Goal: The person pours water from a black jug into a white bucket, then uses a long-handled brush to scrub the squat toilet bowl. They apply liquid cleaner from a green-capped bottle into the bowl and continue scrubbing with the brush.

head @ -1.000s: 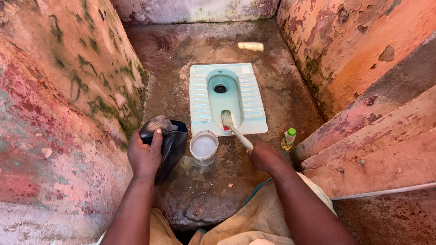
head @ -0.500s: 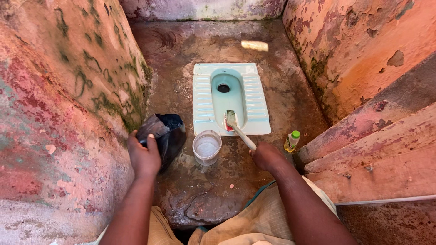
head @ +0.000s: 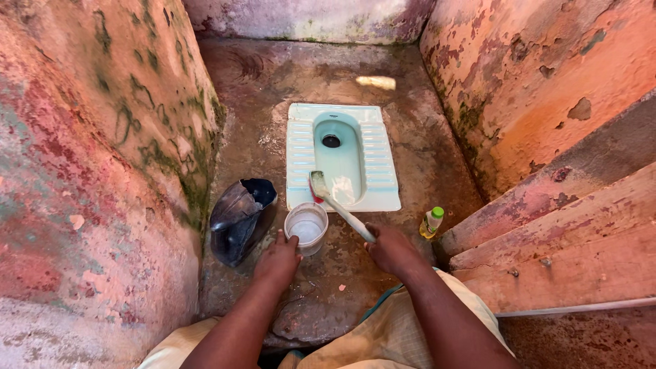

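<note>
A narrow stall with peeling red walls (head: 82, 171) and a stained wet floor (head: 328, 287) surrounds a pale blue squat pan (head: 342, 156). The left hand (head: 277, 262) touches the near rim of a clear cup (head: 306, 225) beside a black bag (head: 240, 219); whether it grips the cup cannot be told. The right hand (head: 391, 249) is clamped on a brush (head: 338, 205), bristles on the pan's near edge, handle end hidden in the fist; a small yellow bottle (head: 430, 222) stands to the right.
</note>
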